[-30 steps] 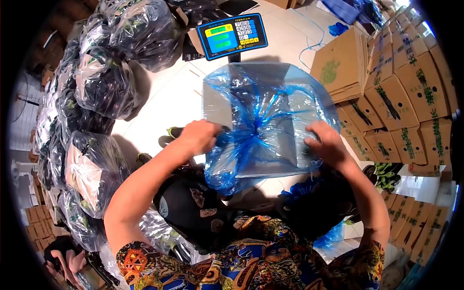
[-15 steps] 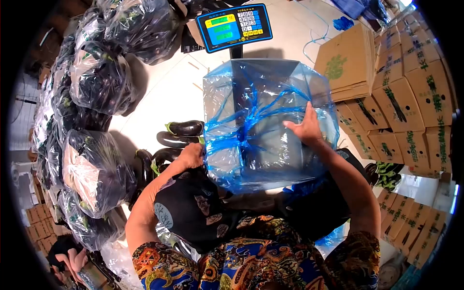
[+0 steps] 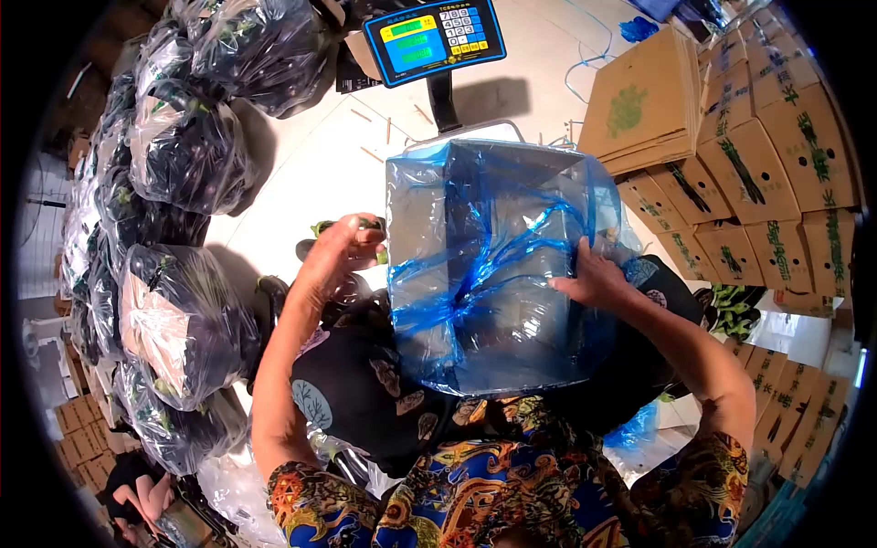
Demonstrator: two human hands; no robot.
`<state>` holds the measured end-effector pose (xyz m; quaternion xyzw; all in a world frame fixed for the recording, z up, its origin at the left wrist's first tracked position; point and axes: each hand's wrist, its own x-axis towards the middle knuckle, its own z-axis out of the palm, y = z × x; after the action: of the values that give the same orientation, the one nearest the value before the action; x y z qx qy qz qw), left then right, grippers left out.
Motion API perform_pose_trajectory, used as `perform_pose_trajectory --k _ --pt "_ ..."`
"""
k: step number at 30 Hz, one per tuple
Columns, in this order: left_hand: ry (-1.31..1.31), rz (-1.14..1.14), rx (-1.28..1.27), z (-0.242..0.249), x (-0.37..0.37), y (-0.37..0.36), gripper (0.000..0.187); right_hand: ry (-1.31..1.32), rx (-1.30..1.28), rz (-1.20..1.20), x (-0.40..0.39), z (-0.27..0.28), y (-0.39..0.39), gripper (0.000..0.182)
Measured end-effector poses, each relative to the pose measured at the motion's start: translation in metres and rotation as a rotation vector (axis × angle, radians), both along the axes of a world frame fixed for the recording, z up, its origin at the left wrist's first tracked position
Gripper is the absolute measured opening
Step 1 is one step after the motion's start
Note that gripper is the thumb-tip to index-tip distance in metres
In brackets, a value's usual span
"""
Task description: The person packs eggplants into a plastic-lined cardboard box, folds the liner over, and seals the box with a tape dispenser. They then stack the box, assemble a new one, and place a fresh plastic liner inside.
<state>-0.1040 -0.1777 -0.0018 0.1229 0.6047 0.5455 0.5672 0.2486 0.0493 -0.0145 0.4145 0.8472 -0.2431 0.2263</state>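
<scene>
A squarish grey box (image 3: pixel 512 338) wrapped in crinkled, see-through blue plastic (image 3: pixel 470 279) sits in front of me, close against my knees. My right hand (image 3: pixel 598 274) grips its right side through the film, with thumb and fingers apart around the edge. Just off the box's left side, my left hand (image 3: pixel 347 245) is loosely curled with its fingers apart, and nothing held shows in it. Dark purple eggplants lie behind and below that hand, partly hidden by it. Beyond the box stands a scale with a lit keypad display (image 3: pixel 434 41); part of its platform (image 3: pixel 466 134) shows.
Clear bags full of eggplants (image 3: pixel 183 320) line the left side. Printed cartons (image 3: pixel 776 173) are stacked on the right, with flattened cardboard (image 3: pixel 639 100) beside them. Green-topped eggplants (image 3: pixel 734 310) lie at the right. Another person's arm (image 3: pixel 146 493) shows at lower left.
The wrapped box has shifted toward me, uncovering part of the scale platform. My right hand has moved with it. My left hand has left the box's edge and risen slightly away to the left.
</scene>
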Motion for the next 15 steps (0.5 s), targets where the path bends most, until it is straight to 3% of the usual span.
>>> perform_pose_trajectory --k 1,3,4,5,7,9,10,11,13,15 --pt "0.011 -0.037 0.041 0.006 -0.001 0.002 0.056 -0.036 0.038 0.076 -0.001 0.019 -0.002 0.084" --pt "0.305 -0.284 -0.066 0.027 0.009 0.016 0.056 -0.105 0.113 0.237 -0.007 0.052 -0.004 0.067" --pt "0.420 -0.406 -0.084 0.034 0.018 0.023 0.051 -0.067 0.277 0.387 -0.007 0.053 -0.008 0.042" --pt "0.461 -0.471 -0.078 0.003 0.013 0.024 0.047 0.033 0.227 0.386 -0.009 0.058 -0.012 0.037" --pt "0.172 -0.371 0.020 -0.012 0.018 0.031 0.047 0.231 0.131 0.366 -0.028 0.086 -0.029 0.027" --pt "0.148 -0.363 -0.002 -0.027 0.016 0.035 0.043 0.282 0.009 0.524 -0.047 0.083 -0.042 0.034" --pt "0.138 -0.352 -0.015 -0.036 0.014 0.034 0.041 0.464 0.010 0.614 -0.056 0.075 -0.051 0.041" --pt "0.424 -0.454 -0.200 -0.050 0.008 0.032 0.036 0.419 -0.034 0.637 -0.069 0.054 -0.056 0.060" --pt "0.290 -0.385 -0.055 -0.036 0.027 0.033 0.036 0.363 0.026 0.754 -0.083 0.011 -0.060 0.052" --pt "0.317 -0.354 -0.061 -0.020 0.026 0.035 0.039 -0.025 -0.052 0.859 -0.104 -0.053 -0.055 0.035"
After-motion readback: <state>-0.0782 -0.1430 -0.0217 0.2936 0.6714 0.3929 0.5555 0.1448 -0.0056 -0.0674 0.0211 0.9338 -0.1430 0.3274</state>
